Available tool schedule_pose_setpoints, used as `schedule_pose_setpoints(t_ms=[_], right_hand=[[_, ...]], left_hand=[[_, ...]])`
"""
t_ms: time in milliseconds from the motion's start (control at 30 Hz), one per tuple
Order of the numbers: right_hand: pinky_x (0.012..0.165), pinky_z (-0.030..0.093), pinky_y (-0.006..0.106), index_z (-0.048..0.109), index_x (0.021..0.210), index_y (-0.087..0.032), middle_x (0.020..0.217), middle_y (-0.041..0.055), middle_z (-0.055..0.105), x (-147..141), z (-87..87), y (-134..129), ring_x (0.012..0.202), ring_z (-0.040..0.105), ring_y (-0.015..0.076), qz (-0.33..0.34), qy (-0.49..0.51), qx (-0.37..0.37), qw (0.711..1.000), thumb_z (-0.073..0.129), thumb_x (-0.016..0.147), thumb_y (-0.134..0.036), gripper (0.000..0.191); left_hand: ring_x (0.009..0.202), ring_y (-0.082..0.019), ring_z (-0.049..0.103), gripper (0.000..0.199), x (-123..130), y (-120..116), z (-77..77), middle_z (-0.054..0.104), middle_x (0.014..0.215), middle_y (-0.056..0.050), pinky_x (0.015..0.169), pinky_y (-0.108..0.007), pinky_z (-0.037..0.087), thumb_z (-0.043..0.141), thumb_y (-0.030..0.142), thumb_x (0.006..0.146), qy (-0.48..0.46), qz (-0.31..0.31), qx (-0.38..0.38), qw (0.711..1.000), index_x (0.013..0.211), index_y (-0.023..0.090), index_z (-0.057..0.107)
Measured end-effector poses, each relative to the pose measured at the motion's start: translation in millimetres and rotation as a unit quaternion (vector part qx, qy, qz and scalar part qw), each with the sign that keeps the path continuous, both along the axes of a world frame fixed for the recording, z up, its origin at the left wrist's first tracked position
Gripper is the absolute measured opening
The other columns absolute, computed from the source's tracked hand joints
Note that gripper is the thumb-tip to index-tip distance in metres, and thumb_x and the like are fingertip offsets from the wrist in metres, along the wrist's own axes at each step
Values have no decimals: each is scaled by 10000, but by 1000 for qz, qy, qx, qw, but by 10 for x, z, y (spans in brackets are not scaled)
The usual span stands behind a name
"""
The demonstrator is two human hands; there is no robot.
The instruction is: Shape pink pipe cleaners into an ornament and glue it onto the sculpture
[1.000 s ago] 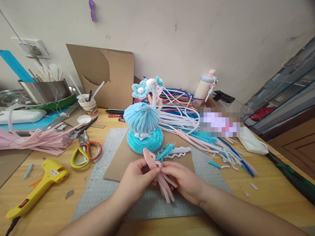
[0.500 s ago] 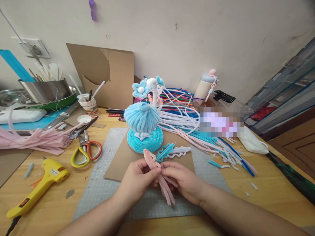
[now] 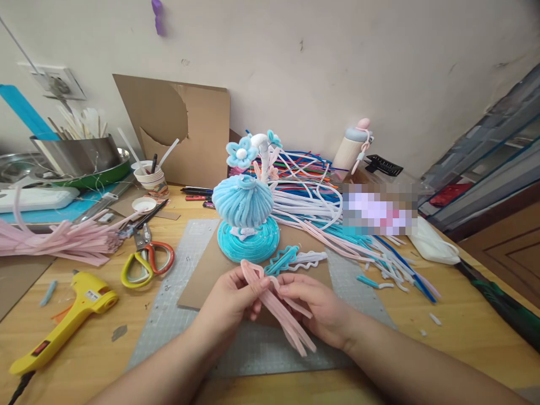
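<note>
A looped bundle of pink pipe cleaners hangs between my hands, its loose ends pointing down toward me. My left hand is closed around the bundle near its folded top. With thumb and fingers, my right hand pinches one pink strand that bends out of the bundle. Just beyond stands a blue pipe-cleaner lamp shape on a round turquoise coiled base, with blue flowers on top. Wavy turquoise and white leaf pieces lie on the cardboard behind my hands.
A yellow glue gun and scissors lie to the left, near a pile of pink pipe cleaners. More pipe cleaners spread at the back right. A grey cutting mat lies under the cardboard. A bottle stands by the wall.
The pink bundle has swung so its loose ends reach further right and lower. My right hand has shifted slightly right, and a bent pink strand now shows between the hands.
</note>
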State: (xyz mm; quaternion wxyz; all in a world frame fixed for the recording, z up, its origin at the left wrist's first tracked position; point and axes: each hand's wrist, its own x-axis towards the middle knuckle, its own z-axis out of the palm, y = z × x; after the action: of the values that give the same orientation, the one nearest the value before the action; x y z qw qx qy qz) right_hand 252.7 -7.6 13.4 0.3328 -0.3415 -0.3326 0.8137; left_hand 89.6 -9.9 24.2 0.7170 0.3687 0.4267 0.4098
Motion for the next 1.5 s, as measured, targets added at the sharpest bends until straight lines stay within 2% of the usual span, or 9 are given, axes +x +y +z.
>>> schedule_pose_setpoints(t_ms=[133, 233, 467, 733, 967, 1133, 1300, 1500], right_hand=[[536, 348, 230, 619, 759, -130, 610, -5, 579, 9, -7, -15, 506, 467, 91, 10, 1, 6, 1000, 658, 707, -274, 159], [583, 374, 244, 624, 805, -133, 622, -5, 588, 11, -12, -23, 521, 489, 95, 13, 16, 12, 1000, 679, 705, -272, 180], [598, 391, 253, 604, 792, -150, 637, 12, 615, -1, -20, -34, 602, 562, 136, 18, 21, 23, 999, 702, 706, -304, 201], [574, 392, 247, 622, 817, -145, 653, 26, 635, 0, -48, -21, 597, 570, 138, 25, -2, 17, 1000, 716, 690, -346, 255], [689, 402, 283, 639, 814, -127, 683, 30, 646, 17, -78, -18, 622, 574, 137, 19, -8, 6, 1000, 666, 726, -310, 205], [717, 397, 294, 642, 792, -129, 667, 26, 638, 13, -88, -20, 633, 567, 144, 21, -18, 1, 1000, 641, 740, -319, 197], [722, 401, 301, 642, 765, -137, 665, 27, 642, 14, -80, -15, 639, 573, 152, 26, -18, 0, 999, 632, 729, -295, 163], [778, 409, 325, 674, 804, -104, 738, 72, 679, -22, -36, 1, 741, 612, 190, 69, 44, 45, 996, 509, 757, -211, 203]], left_hand=[[400, -36, 373, 234, 0, 7, -3, 495, 492, 51, 366, -142, 279, 689, 318, 721, -22, 12, -12, 1000, 686, 145, 535], [396, -32, 354, 225, 5, 1, 4, 482, 475, 51, 375, -142, 269, 661, 303, 753, -48, -10, -25, 998, 664, 142, 532], [388, -35, 341, 205, 14, -23, 8, 463, 435, 55, 383, -145, 248, 648, 282, 765, -75, -28, -44, 996, 662, 140, 541], [392, -33, 333, 234, 23, -16, -1, 469, 448, 50, 381, -145, 240, 651, 301, 760, -64, -25, -49, 996, 655, 139, 518], [422, -35, 372, 249, 32, -22, 14, 490, 507, 42, 392, -143, 274, 698, 293, 713, -34, -44, -46, 997, 664, 136, 511], [415, -35, 366, 285, 33, -16, 11, 492, 501, 42, 388, -147, 265, 716, 316, 685, -16, -20, -54, 998, 637, 143, 494], [417, -42, 366, 303, 41, -20, 19, 486, 492, 42, 389, -155, 273, 722, 344, 670, -7, -31, -45, 999, 629, 146, 497], [432, -53, 369, 288, 41, -30, -9, 477, 506, 44, 401, -168, 288, 687, 372, 704, 16, -37, -10, 999, 647, 142, 523]])
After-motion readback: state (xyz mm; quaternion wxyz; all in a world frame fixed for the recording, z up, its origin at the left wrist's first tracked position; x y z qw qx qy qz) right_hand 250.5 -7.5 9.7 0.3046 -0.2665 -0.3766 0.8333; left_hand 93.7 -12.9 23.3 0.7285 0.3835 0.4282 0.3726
